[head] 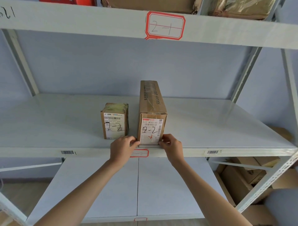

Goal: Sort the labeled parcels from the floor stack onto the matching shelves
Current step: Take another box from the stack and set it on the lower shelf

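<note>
A long brown parcel marked "2-2" lies lengthwise on the middle white shelf, its labelled end facing me at the shelf's front edge. My left hand pinches its lower left corner and my right hand grips its lower right corner. A smaller, squarer parcel, also marked "2-2", stands just to its left, a small gap apart. My left hand partly hides a red-framed shelf tag on the edge below. The shelf above carries a red-framed tag reading "2-1".
Several brown parcels and a red box sit on the top shelf. A lower white shelf lies beneath my arms. Cardboard boxes are stacked on the floor at the right, behind a slanted perforated post.
</note>
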